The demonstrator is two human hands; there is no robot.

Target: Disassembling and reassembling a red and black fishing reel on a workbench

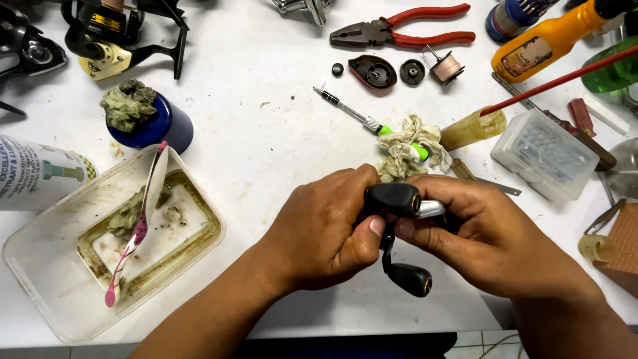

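Both of my hands grip a black fishing reel handle with two rounded knobs, held just above the white table. My left hand wraps the left side, its thumb pressed against the upper knob. My right hand closes over the right side, where a bit of silver metal shows. The lower knob hangs free below my fingers. Right behind my hands lie a crumpled dirty rag and a small screwdriver with a green grip.
A plastic tub with dirty liquid, a wad and a pink toothbrush sits left. Red pliers, small reel parts, an orange bottle, a clear bit box and black reels ring the table's far side.
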